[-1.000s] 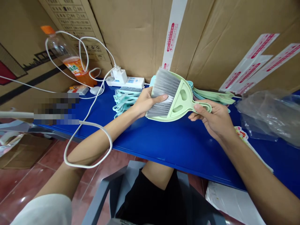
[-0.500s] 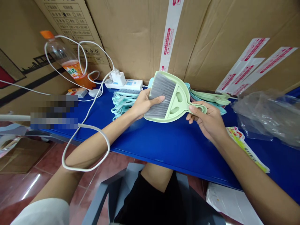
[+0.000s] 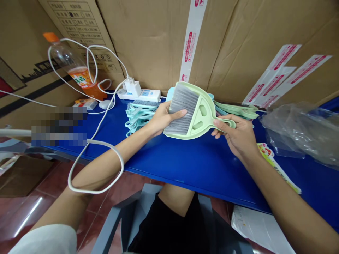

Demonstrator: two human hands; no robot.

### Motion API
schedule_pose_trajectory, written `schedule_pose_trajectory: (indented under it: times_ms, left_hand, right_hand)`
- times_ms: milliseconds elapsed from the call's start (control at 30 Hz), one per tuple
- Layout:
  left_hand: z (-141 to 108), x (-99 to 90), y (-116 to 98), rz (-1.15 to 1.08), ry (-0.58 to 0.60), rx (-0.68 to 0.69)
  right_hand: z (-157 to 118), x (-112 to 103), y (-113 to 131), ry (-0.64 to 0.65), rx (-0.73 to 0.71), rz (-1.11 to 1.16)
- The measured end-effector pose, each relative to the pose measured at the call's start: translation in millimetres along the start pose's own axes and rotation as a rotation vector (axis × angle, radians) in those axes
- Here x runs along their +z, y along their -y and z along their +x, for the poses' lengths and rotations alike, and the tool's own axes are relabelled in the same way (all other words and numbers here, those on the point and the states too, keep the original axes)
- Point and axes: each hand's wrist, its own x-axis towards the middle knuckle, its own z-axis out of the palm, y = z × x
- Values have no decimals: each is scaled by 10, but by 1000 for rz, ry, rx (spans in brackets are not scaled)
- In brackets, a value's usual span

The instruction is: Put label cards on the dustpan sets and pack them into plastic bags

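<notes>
A pale green hand brush [image 3: 185, 109] with grey bristles lies nested in a matching green dustpan [image 3: 208, 131], raised above the blue table. My left hand [image 3: 165, 118] grips the pan's left edge, its thumb pressed over the bristles. Around the handles at the right, my right hand [image 3: 234, 134] is closed, thumb on top. Behind my left hand sits a pile of light blue brushes [image 3: 140, 114]. More dustpans [image 3: 238, 110], green and blue, are stacked behind my right hand, partly covered by it.
On the blue table [image 3: 185, 162] stand an orange drink bottle [image 3: 82, 77] and a power strip [image 3: 150, 94] with a looping white cable [image 3: 69, 176]. Clear plastic bags [image 3: 302, 123] and a colourful printed card [image 3: 278, 167] lie right. Large cardboard boxes [image 3: 153, 42] rise behind.
The brush and dustpan handles now line up more closely, the set staying nearly in place in both hands. The view has shifted slightly.
</notes>
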Motion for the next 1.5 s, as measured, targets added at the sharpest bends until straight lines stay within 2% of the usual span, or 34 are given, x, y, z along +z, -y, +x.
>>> schedule_pose_trajectory:
  times_ms: [400,733,1133,1367,1500]
  left_hand:
    - [22,15,-21,-55,-10,-26]
    - [-3,35,16,-47,-11,-13]
    - [2,44,64,-16,-37,0]
    - [-9,56,32,-40,-20,-52]
    - [9,42,32,-88,4,-83]
  right_hand:
    - [19,-21,-23,51,42,95]
    - [6,-34,48,18,39,25]
    - [3,16,-11,2,57,41]
    - [2,10,-21,20,21,30]
    - [9,1,-25,-43,-11,44]
